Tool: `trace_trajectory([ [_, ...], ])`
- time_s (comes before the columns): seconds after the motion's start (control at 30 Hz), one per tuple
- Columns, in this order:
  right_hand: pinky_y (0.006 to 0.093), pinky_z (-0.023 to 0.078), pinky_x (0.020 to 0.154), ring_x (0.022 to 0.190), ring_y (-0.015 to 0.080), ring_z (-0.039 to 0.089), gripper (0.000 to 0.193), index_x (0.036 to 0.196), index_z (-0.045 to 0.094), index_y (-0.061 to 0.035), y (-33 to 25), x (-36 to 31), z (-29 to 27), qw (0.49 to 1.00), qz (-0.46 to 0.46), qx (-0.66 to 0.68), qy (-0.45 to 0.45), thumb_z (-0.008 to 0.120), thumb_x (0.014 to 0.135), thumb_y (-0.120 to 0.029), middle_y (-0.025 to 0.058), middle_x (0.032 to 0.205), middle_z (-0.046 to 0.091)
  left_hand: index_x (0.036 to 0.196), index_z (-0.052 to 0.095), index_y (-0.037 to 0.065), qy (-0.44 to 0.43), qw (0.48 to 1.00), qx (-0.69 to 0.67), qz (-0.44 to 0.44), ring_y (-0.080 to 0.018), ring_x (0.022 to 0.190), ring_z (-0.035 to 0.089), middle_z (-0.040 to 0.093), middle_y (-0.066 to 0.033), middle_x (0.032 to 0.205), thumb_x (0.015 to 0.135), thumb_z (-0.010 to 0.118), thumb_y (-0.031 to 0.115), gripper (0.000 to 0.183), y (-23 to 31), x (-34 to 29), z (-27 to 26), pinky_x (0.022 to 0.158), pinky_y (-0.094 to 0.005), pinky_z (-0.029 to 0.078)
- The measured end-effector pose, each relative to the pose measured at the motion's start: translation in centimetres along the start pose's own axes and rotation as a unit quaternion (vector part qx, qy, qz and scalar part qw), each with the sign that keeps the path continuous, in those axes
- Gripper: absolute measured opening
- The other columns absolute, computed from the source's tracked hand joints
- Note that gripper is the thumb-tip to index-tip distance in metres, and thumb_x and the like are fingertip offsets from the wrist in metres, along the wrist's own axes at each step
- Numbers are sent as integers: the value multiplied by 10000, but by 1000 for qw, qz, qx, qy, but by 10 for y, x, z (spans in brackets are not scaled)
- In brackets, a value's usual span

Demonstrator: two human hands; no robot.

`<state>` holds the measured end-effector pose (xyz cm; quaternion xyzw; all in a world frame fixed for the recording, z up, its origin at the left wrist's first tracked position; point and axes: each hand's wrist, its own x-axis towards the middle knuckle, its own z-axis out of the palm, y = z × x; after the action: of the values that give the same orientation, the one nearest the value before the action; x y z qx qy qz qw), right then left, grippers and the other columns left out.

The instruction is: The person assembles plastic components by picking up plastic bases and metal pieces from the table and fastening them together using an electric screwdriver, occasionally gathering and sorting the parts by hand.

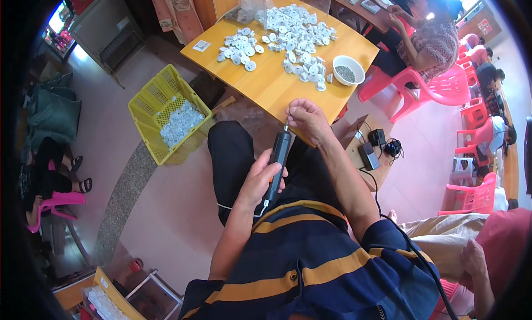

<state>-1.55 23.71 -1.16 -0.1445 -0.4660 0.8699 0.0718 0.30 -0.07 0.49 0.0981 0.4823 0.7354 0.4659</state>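
My left hand [256,180] is wrapped round the black body of an electric screwdriver [281,147], held upright over my lap with its bit pointing at the table. The fingers of my right hand [311,120] are pinched together at the tip of the bit, by the near edge of the yellow wooden table [266,90]. Whatever lies between those fingertips is too small and covered to make out. Beyond the hands, small round white plastic parts [296,29] lie in heaps on the table. A white bowl [359,70] of small grey metal pieces, perhaps screws, stands at the table's right corner.
Left of my knees, a yellow plastic basket [145,106] holds many pale plastic parts. A cardboard box [354,148] with black power adapters [368,155] stands to the right, and a cable runs past my right arm. People sit nearby, some on pink plastic chairs [443,87].
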Motion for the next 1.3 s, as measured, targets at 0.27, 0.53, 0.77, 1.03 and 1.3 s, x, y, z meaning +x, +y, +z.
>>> trace_trajectory([
  [0.27,240,531,646,693,131,617,82,1002,625,-9,-2,-1,-5,999,-15,5,-36,644,922,1,86,872,667,1379,448,49,-3,1000,10,-14,-128,607,601,616,-69,855,967,522,135,427,0,1,-1,569,-264,521],
  [0.53,251,531,661,716,125,624,87,1001,635,-14,-12,3,-22,987,43,-139,-60,664,919,-16,77,891,673,1339,495,36,45,987,154,28,-124,593,587,597,-56,814,938,551,110,412,-9,3,4,566,-263,503],
  [0.77,241,533,671,723,122,631,99,1021,633,-16,-6,-1,-20,995,7,-91,-48,665,927,-23,76,898,682,1349,468,35,-26,999,-18,-29,-143,617,618,632,-84,854,966,525,140,402,3,-1,-3,585,-277,533],
  [1.03,262,540,694,741,136,639,124,1048,638,-41,0,0,-23,997,-9,-36,-75,684,934,-53,80,944,697,1352,453,37,-39,999,-22,-25,-141,613,618,633,-91,865,976,515,142,395,2,0,-5,574,-274,537],
  [1.3,268,549,726,834,139,664,256,1182,636,-19,-20,2,-14,981,-13,-192,5,684,954,-127,78,998,700,1340,469,39,12,1000,20,0,-129,600,602,614,-71,843,965,518,126,388,-2,1,-2,555,-269,526],
])
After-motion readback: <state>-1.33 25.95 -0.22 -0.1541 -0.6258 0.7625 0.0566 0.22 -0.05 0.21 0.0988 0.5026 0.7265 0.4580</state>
